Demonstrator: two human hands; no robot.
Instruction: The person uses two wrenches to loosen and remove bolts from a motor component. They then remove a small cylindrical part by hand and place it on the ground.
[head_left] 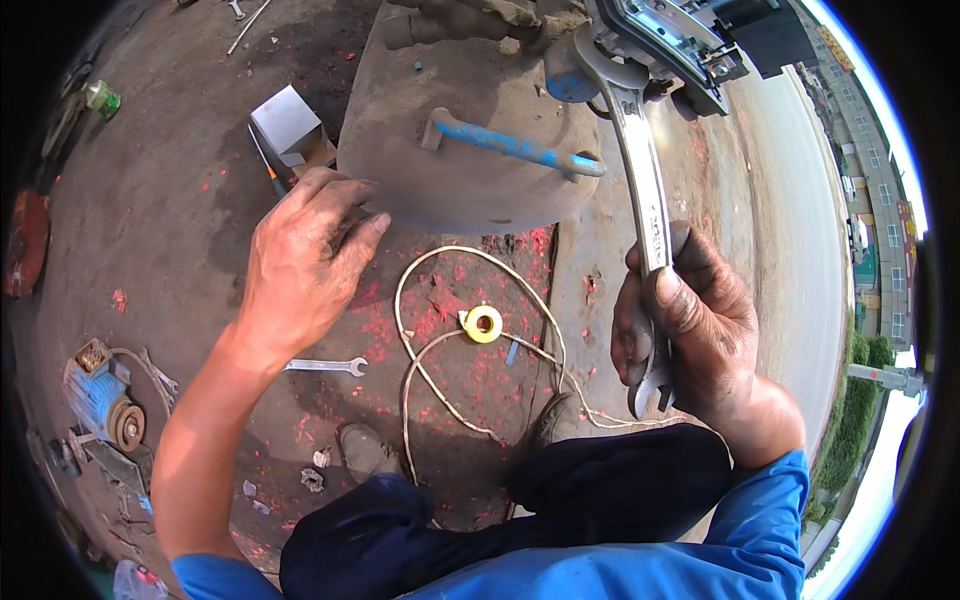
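Gripping the wrench [650,210] in my right hand [695,325] right of the blue handle [510,146], long axis running up past it, I had my left hand [310,255] half-curled, seemingly empty, at the handle's lower left.

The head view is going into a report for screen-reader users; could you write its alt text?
A person's right hand grips a large wrench, its upper end beside machinery, while the left hand hangs loosely curled near a dusty rounded casing. Below, a yellow ring and a looped pale cable lie on red-flecked ground.
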